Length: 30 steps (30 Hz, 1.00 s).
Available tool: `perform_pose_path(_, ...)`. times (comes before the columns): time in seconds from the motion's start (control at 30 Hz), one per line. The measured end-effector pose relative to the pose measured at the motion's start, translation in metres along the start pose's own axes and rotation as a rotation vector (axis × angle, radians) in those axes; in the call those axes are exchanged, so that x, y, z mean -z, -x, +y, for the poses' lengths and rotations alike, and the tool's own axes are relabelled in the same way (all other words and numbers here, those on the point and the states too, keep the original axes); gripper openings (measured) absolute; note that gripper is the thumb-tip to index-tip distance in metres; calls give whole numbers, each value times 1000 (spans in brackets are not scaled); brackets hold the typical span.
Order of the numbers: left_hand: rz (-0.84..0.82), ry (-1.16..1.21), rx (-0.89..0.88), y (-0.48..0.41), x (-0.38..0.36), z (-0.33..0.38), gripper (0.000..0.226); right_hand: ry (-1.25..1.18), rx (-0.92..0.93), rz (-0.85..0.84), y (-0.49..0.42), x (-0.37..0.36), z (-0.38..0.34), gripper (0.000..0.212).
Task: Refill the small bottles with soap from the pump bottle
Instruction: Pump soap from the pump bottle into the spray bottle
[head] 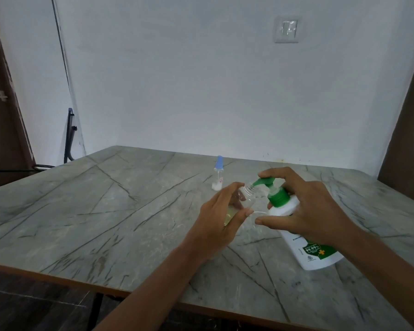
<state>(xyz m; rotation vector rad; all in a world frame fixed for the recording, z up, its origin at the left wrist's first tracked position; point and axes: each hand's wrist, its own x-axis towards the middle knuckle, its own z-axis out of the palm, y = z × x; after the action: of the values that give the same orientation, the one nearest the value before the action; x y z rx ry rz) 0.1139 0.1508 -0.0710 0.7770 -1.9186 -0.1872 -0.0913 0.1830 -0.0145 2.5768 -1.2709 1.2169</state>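
Observation:
A white pump bottle [304, 244] with a green pump head [267, 182] stands on the table, leaning in the view. My right hand [306, 206] lies over it, index finger on top of the pump head and thumb against the bottle's shoulder. My left hand [221, 220] grips a small clear bottle [246, 199] with no cap, tilted so its threaded mouth sits right at the pump's spout. Some yellowish liquid shows low in that bottle. A second small clear bottle [217, 174] with a blue spray cap stands farther back.
The grey marble-patterned table [105, 211] reaches the white wall at the back; its front edge runs across the lower left. A dark metal stand [69, 137] leans in the left corner. A brown panel [406, 149] rises at the right.

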Motion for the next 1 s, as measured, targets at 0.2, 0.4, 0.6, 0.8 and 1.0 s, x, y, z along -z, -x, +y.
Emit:
perform_pose_path(0.2,1,-12,-11,1,1,-1,44,-23,-3,18,-1,0,-1,70)
perform_pose_path(0.4,-27,-29,-32,2,0,0,44,-27,-15,51,3,1,-1,63)
perform_pose_path(0.6,10,-8,-1,2,1,0,47,38,1,12,4,-1,-3,75)
perform_pose_path(0.8,12,-8,-3,1,1,1,48,43,20,17,4,-1,-3,76)
perform_pose_path(1.0,15,-13,-10,1,1,-1,48,23,-2,25,2,-1,-3,73)
